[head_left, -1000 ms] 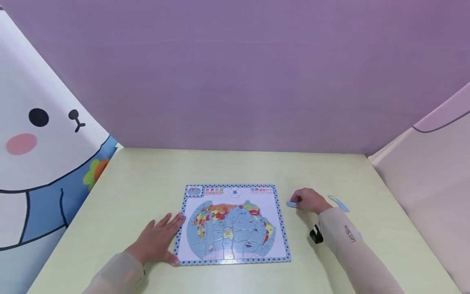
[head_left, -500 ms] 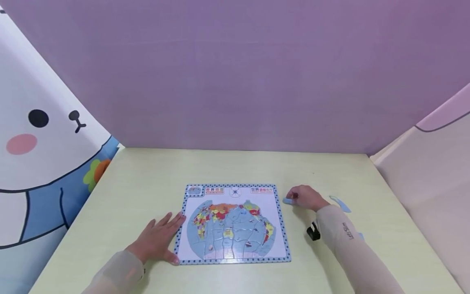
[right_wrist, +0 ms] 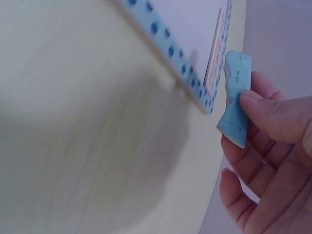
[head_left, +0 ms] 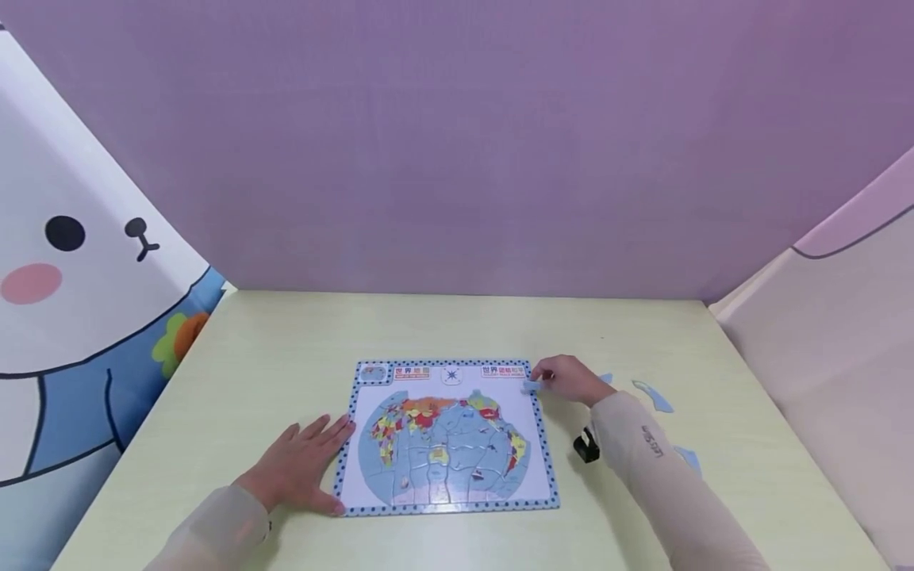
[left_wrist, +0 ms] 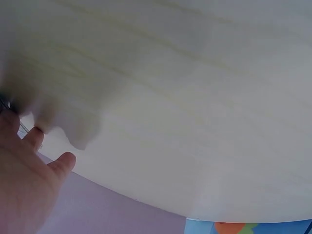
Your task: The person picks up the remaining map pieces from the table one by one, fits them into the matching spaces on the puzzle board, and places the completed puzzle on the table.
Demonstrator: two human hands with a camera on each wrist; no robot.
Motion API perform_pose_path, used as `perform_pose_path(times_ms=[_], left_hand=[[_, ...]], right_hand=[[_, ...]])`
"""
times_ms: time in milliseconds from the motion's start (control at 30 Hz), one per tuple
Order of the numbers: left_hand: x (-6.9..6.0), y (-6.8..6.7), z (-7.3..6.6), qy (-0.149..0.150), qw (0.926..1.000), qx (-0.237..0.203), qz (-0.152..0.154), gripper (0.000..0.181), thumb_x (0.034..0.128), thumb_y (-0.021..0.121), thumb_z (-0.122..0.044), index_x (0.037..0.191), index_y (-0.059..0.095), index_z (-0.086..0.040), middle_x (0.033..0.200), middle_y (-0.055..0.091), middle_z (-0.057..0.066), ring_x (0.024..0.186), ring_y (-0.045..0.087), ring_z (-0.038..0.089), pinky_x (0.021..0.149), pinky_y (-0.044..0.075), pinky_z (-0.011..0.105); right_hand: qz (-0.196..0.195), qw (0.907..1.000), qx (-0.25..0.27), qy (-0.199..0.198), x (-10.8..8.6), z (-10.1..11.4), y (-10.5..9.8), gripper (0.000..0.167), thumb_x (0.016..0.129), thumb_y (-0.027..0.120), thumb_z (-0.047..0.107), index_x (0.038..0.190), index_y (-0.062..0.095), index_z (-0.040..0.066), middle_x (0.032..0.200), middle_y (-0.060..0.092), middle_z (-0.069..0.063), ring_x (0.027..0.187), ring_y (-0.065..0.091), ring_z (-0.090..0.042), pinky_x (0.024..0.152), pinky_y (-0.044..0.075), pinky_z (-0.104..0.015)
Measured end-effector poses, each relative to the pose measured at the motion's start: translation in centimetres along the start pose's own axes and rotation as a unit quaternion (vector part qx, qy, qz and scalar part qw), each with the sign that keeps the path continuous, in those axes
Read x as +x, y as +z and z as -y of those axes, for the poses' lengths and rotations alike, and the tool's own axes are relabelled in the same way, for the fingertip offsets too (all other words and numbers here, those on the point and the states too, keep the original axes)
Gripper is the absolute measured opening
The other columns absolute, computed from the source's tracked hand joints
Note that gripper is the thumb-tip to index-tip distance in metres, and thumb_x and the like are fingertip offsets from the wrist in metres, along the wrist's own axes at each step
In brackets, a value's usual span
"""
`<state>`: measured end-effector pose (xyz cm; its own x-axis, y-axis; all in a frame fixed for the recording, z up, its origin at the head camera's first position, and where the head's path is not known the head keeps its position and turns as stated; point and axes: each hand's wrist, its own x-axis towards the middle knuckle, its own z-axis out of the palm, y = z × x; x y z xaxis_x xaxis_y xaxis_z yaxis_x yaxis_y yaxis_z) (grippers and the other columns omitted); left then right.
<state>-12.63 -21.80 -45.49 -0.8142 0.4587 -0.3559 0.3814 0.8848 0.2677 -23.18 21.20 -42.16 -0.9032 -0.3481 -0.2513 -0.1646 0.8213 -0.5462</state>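
A world-map puzzle board (head_left: 348, 444) with a dotted blue border lies on the table, most of its map filled with joined pieces. My left hand (head_left: 298, 468) rests with spread fingers on the board's left edge; in the left wrist view the hand (left_wrist: 29, 180) shows at the lower left. At the board's upper right edge, my right hand (head_left: 569, 379) pinches a light blue piece (head_left: 531, 386). The right wrist view shows this piece (right_wrist: 236, 97) between the thumb and fingers of the hand (right_wrist: 278, 146), raised off the table beside the border (right_wrist: 170, 51).
Loose blue pieces lie on the table (head_left: 457, 547) to the right: one just behind the right hand (head_left: 606, 378), a curved one (head_left: 653, 396), and another (head_left: 689, 458) by the right sleeve. A purple backdrop (head_left: 457, 159) stands behind the table.
My right hand has moved left with the pinched piece, from beside the board to over its right border. A loose piece behind that hand now shows. My left hand keeps its place on the board.
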Motion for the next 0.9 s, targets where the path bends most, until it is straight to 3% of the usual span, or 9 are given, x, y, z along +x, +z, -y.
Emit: perform_pose_path(times_ms=[133,233,467,633,900], left_hand=[[0.0,0.1,0.1,-0.004,0.9999,0.011,-0.002,0.116,0.0605,0.070,-0.075,0.146,0.037,-0.005,0.153,0.033,0.011,0.139,0.025,0.041,0.106,0.019,0.068],[0.0,0.1,0.1,-0.005,0.9999,0.009,-0.001,0.115,0.0606,0.071,-0.073,0.146,0.037,-0.004,0.153,0.034,0.012,0.139,0.025,0.041,0.106,0.019,0.068],[0.4,0.5,0.1,-0.010,0.9997,0.021,-0.002,0.115,0.0597,0.072,-0.073,0.147,0.037,-0.007,0.153,0.034,0.010,0.139,0.026,0.040,0.106,0.019,0.068],[0.4,0.6,0.1,-0.012,0.9996,0.024,0.000,0.115,0.0587,0.072,-0.074,0.147,0.037,-0.008,0.153,0.034,0.009,0.140,0.026,0.039,0.106,0.019,0.068],[0.1,0.4,0.0,-0.010,0.9998,0.020,-0.001,0.116,0.0591,0.071,-0.074,0.148,0.036,-0.008,0.154,0.032,0.009,0.140,0.023,0.040,0.106,0.020,0.067]], right_hand=[[0.000,0.9994,0.008,-0.034,0.4,0.9,0.4,0.020,0.085,0.058,-0.013,0.094,0.070,0.000,0.094,0.067,-0.010,0.085,0.057,-0.021,0.076,0.050,-0.034],[0.000,0.9992,0.012,-0.039,0.6,1.6,0.7,0.019,0.085,0.058,-0.013,0.093,0.071,0.000,0.094,0.068,-0.010,0.086,0.058,-0.021,0.078,0.051,-0.034],[0.004,0.9993,0.033,0.015,0.9,2.7,1.0,0.020,0.088,0.058,-0.010,0.094,0.070,0.004,0.097,0.064,-0.008,0.090,0.056,-0.023,0.078,0.050,-0.033],[0.009,0.9980,0.048,0.040,1.4,3.2,1.6,0.019,0.090,0.058,-0.007,0.097,0.071,0.005,0.107,0.065,-0.010,0.095,0.057,-0.023,0.084,0.051,-0.035],[0.015,0.9981,0.049,0.033,2.3,4.8,2.2,0.021,0.092,0.058,-0.005,0.103,0.072,0.006,0.115,0.065,-0.009,0.107,0.057,-0.025,0.094,0.048,-0.041]])
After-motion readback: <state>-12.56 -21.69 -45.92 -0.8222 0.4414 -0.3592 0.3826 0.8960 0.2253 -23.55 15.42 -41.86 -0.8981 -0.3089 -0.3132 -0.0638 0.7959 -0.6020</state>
